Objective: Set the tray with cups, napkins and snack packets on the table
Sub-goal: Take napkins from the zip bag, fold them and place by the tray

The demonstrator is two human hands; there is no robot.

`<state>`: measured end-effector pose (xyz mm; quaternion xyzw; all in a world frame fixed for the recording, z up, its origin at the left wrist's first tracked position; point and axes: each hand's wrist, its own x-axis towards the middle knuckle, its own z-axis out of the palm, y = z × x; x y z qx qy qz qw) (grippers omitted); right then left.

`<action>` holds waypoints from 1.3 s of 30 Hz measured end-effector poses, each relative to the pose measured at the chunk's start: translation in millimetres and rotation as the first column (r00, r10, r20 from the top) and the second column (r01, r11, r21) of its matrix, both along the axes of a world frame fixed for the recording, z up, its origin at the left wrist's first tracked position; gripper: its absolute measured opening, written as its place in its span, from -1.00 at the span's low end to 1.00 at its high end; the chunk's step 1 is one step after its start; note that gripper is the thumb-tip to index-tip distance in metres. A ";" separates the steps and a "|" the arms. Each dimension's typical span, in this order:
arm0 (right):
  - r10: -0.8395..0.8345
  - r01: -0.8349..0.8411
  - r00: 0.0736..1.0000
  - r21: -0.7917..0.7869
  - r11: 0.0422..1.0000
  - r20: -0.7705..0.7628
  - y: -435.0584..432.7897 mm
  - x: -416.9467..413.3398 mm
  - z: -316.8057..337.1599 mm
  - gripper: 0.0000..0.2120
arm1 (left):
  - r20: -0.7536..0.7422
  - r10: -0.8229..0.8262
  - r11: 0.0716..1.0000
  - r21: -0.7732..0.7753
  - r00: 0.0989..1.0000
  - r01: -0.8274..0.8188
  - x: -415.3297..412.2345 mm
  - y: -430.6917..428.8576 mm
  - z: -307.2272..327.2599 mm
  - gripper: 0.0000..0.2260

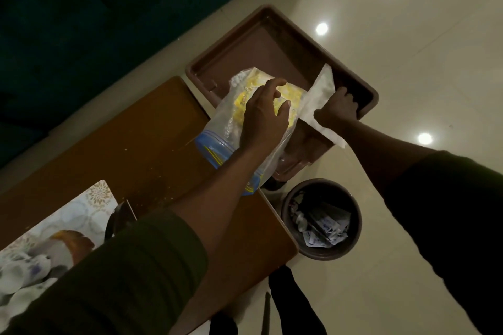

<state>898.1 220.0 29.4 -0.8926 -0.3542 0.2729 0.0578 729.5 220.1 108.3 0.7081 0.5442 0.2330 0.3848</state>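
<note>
A brown plastic tray (272, 43) juts out past the far end of the wooden table (122, 144), over the floor. My right hand (337, 109) grips the tray's near right rim and pinches a white napkin (318, 95) against it; the napkin lies across the rim. A clear zip bag of yellow snack packets (223, 128) lies half in the tray, half on the table edge. My left hand (264, 114) rests on top of the bag with fingers curled round it. White cups (24, 272) sit at the lower left.
The cups stand on a patterned board (89, 198) on the table's near left. A round brown bin (353, 215) with wrappers stands on the tiled floor right of the table. A dark teal sofa (81, 8) fills the upper left.
</note>
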 end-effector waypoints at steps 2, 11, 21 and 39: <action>-0.057 0.057 0.998 -0.015 0.998 -0.037 4.4 -4.1 -1.1 -0.27 | 0.002 -0.001 1.000 -0.001 1.000 0.001 -3.4 -1.7 -1.4 -0.69; -0.181 0.180 0.977 -0.019 0.984 -0.117 14.2 -1.3 -2.4 -0.32 | -0.014 -0.007 1.000 -0.006 1.000 0.007 -6.8 -5.6 -12.9 -0.71; -0.222 0.301 0.925 0.237 0.924 -0.309 8.2 15.0 25.4 -0.62 | 0.013 0.043 0.999 -0.032 0.999 -0.043 -2.1 6.3 -12.3 -0.72; 0.383 -0.070 0.775 0.534 0.843 -0.502 36.9 -240.3 101.4 -0.69 | 0.405 0.692 0.693 -0.603 0.597 -0.395 -188.0 19.7 20.8 -0.82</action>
